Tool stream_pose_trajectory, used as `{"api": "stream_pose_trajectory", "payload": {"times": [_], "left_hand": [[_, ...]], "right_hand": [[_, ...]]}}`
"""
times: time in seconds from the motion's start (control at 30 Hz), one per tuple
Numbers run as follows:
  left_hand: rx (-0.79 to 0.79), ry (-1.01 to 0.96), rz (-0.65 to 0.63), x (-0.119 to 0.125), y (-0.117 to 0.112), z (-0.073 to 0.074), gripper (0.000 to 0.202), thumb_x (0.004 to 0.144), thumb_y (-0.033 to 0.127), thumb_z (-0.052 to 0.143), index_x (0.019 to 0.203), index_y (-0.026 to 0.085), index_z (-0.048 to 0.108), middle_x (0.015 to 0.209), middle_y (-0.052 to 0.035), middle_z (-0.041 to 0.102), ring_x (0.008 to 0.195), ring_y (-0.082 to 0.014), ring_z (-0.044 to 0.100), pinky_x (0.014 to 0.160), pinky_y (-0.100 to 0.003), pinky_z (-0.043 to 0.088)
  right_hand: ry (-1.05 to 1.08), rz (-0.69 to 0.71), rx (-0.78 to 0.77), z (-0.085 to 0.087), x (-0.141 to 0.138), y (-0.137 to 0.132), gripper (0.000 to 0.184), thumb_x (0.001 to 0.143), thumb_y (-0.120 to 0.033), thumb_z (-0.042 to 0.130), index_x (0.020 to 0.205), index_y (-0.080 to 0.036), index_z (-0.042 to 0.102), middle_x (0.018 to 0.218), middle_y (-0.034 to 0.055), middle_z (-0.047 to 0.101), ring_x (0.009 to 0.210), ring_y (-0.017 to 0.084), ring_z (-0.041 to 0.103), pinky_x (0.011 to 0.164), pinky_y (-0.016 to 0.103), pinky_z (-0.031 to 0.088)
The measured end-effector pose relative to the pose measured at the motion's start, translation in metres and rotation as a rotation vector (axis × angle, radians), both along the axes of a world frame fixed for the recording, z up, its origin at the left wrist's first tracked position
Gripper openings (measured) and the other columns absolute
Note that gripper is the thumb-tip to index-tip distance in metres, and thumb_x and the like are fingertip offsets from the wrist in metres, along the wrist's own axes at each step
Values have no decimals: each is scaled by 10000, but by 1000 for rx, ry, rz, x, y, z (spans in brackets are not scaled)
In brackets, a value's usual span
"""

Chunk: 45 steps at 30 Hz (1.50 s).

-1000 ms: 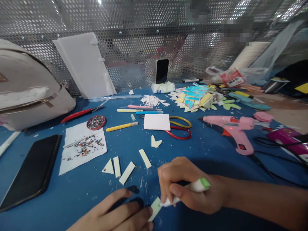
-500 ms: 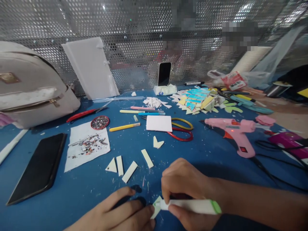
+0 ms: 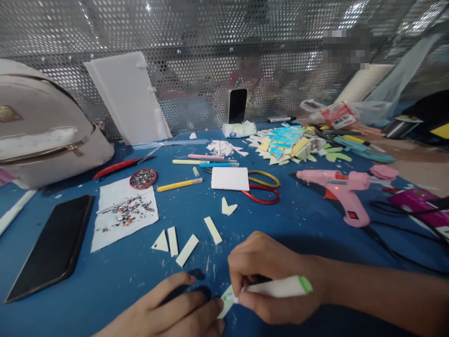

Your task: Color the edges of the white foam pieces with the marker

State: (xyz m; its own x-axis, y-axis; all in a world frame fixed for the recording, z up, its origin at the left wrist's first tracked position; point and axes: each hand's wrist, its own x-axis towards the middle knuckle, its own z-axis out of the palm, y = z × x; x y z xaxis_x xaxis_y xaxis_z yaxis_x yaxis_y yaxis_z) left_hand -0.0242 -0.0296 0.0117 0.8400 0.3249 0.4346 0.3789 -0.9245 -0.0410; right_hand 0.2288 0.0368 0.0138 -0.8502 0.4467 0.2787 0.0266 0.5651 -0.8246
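Observation:
My right hand (image 3: 270,276) is closed in a pen grip around a white marker (image 3: 280,287) with a green end cap. The marker's tip meets a small pale green strip (image 3: 227,300) on the blue table. My left hand (image 3: 182,304) has its fingertips and thumb at the strip's left edge, holding it down; its index finger reaches forward, apart from the strip. Beyond the hands lie a cut triangle (image 3: 161,242), pale rectangular strips (image 3: 187,250) and a notched piece (image 3: 228,206).
A pink glue gun (image 3: 336,192) with its cord lies at right. Scissors (image 3: 264,192) sit partly under a white block (image 3: 229,179). Several markers (image 3: 180,184), a bead-covered sheet (image 3: 122,234), a black phone (image 3: 51,248) and a backpack (image 3: 45,126) are at left. Foam scraps (image 3: 280,145) are heaped behind.
My right hand and the marker have shifted slightly left, with the marker's rear end tilted up a little more. My left hand stays on the strip. The whole view has drifted slightly.

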Motion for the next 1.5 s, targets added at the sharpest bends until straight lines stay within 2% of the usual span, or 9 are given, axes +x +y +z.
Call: {"api": "stream_pose_trajectory", "payload": {"times": [0.27, 0.57, 0.67, 0.73, 1.0, 1.17, 1.3, 1.43, 1.5], "left_hand": [[19, 10, -7, -2, 2, 1, 388, 1095, 146, 348, 1135, 223, 726, 1173, 85, 729, 1001, -63, 686, 1258, -339, 122], [-12, -131, 63, 4, -7, -12, 354, 1100, 166, 370, 1100, 197, 723, 1116, 65, 747, 1004, -65, 686, 1263, -321, 209], [-7, -37, 105, 4, -12, -14, 260, 1080, 318, 471, 1192, 213, 682, 1157, -13, 733, 1101, -124, 674, 1204, -345, 356], [28, -14, 127, 3, -13, -15, 325, 1055, 442, 499, 1227, 217, 658, 1172, -55, 722, 1128, -163, 668, 1145, -353, 438], [52, -10, 141, 6, -11, -15, 452, 1038, 566, 456, 1266, 214, 624, 1207, -78, 700, 1152, -185, 654, 1129, -367, 458], [52, -5, 144, 6, -7, -14, 448, 1041, 557, 454, 1274, 212, 619, 1218, -80, 696, 1161, -185, 651, 1133, -370, 453], [51, 9, 133, 5, -6, -19, 383, 1044, 503, 493, 1231, 207, 646, 1201, -70, 706, 1157, -176, 653, 1149, -370, 432], [79, -136, 55, 7, -5, -27, 202, 1061, 269, 529, 1089, 208, 719, 1117, 16, 739, 1044, -104, 669, 1224, -353, 309], [78, -238, 33, 10, -3, -29, 244, 1064, 180, 505, 1025, 209, 744, 1080, 66, 748, 958, -76, 663, 1249, -337, 254]], "right_hand": [[-12, 11, -163, 2, 3, 7, 385, 995, -416, 463, 682, -192, 452, 571, -49, 416, 497, 96, 397, 505, 212, 314], [-62, -10, -185, 2, 4, 7, 442, 1020, -460, 444, 678, -181, 451, 573, -52, 397, 514, 94, 372, 523, 219, 307], [-43, -40, -193, 3, 5, 7, 443, 1022, -462, 452, 685, -175, 471, 568, -55, 400, 508, 89, 368, 516, 213, 309], [-51, -50, -206, 3, 4, 7, 464, 1025, -476, 447, 675, -172, 478, 558, -57, 396, 502, 87, 363, 503, 208, 303], [-47, -38, -279, 4, 3, 6, 514, 1008, -537, 472, 657, -163, 512, 542, -39, 454, 490, 89, 432, 467, 198, 301], [-61, -36, -360, 5, 1, 8, 516, 1000, -547, 489, 672, -152, 538, 559, -19, 516, 493, 90, 472, 483, 189, 357], [-82, -17, -387, 4, 1, 9, 568, 999, -568, 485, 624, -144, 528, 540, -11, 512, 473, 82, 455, 459, 186, 326], [-100, -63, -395, 4, 2, 9, 587, 999, -607, 462, 664, -136, 560, 575, 0, 538, 506, 93, 496, 492, 194, 360], [-108, -44, -407, 5, 2, 8, 623, 997, -634, 442, 635, -138, 548, 560, 1, 532, 493, 92, 492, 483, 197, 356]]}}
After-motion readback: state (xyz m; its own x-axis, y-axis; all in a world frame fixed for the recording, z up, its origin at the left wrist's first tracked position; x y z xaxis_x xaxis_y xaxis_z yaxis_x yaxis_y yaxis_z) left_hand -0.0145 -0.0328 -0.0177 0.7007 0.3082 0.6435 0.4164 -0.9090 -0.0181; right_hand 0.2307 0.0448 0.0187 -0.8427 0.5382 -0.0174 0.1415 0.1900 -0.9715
